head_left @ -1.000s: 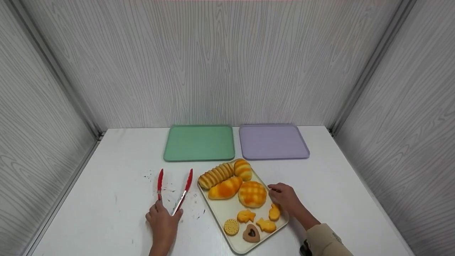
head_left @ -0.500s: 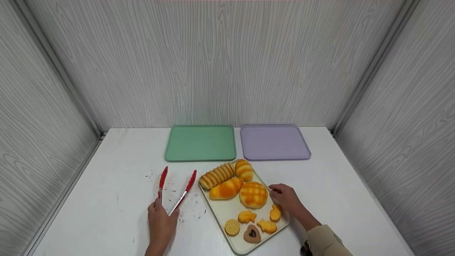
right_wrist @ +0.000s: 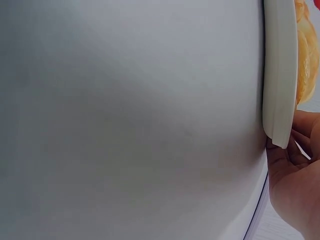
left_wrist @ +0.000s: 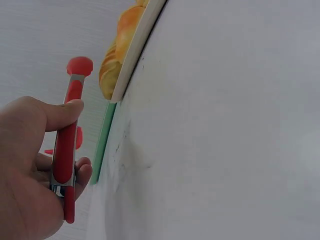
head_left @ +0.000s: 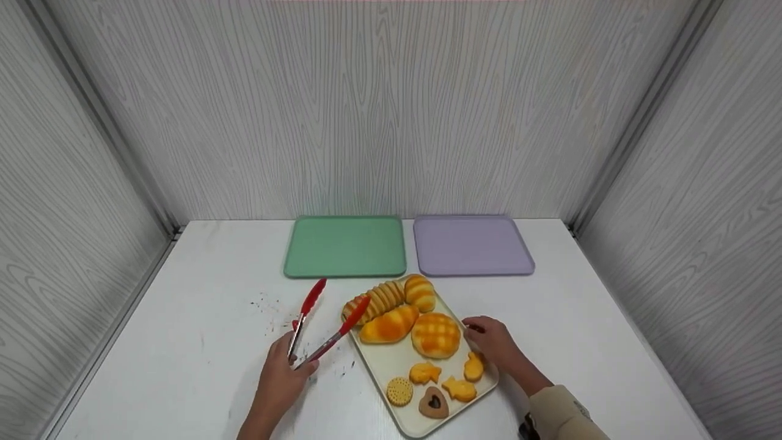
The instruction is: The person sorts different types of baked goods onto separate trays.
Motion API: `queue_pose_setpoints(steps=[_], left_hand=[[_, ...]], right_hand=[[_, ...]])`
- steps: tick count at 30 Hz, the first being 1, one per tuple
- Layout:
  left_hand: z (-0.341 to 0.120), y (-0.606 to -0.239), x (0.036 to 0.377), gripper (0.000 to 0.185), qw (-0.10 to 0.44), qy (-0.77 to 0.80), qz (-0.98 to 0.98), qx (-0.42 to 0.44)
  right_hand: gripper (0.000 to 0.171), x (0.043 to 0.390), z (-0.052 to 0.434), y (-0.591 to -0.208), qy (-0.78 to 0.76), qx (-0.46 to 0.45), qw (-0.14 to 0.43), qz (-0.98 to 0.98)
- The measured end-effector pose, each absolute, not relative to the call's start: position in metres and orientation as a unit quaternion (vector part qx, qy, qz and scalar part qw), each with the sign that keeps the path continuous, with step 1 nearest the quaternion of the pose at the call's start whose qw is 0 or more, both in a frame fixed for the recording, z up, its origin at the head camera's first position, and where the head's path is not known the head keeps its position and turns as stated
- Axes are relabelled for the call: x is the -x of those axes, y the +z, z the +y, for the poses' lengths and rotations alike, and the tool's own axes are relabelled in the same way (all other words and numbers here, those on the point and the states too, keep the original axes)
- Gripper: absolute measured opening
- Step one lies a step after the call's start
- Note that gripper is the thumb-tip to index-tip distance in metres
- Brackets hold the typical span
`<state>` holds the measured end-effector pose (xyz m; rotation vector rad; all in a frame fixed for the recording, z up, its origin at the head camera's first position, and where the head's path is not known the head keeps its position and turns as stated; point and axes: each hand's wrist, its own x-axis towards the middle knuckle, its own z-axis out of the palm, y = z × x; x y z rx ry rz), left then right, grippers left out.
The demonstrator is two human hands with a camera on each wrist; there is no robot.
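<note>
White table (head_left: 201, 318) filling the lower half of the head view; green tray (head_left: 345, 245) and purple tray (head_left: 471, 244) side by side at centre, toward the back wall. Cream tray (head_left: 391, 363) lying just below them, long axis slanting from upper left to lower right, loaded with breads up top and small cookies lower down.

Ridged long loaf (head_left: 374, 300) at the tray's upper-left corner, long axis running lower left to upper right. Just left of it, red tongs (head_left: 321, 327), lifted and angled the same way: hinge end low at centre-left, red tips pointing up and right. Arms spread apart; right tip overlapping the loaf's left end, left tip off the tray over the table. Contact with the loaf impossible to judge.

Left hand (head_left: 282, 377) wrapped round the tongs near the hinge, thumb (left_wrist: 62, 112) pressed on one red arm, fingers curled beneath. Clearly the nearer hand to the loaf.

Right hand (head_left: 492, 342) at the tray's right edge, fingers (right_wrist: 300, 145) curled against the rim, steadying it; well apart from the loaf.
</note>
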<state>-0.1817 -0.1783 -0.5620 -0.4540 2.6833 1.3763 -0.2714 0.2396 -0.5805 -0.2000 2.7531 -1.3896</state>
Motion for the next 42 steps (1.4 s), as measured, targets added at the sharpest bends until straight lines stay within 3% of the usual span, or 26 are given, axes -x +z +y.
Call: queue_pose_setpoints(steps=[8,21,42], left_hand=[[-0.176,-0.558,0.193,0.077,0.008,0.426,0.901,0.074],[-0.185,-0.559,0.209,0.070,0.016,0.414,0.910,0.024],[-0.195,-0.560,0.219,0.067,0.062,0.414,0.908,0.023]], right_hand=[[0.026,0.273,0.243,-0.583,-0.463,0.053,0.037,0.884],[0.026,0.275,0.248,-0.586,-0.485,0.062,0.044,0.871],[0.025,0.274,0.244,-0.588,-0.474,0.054,0.041,0.878]])
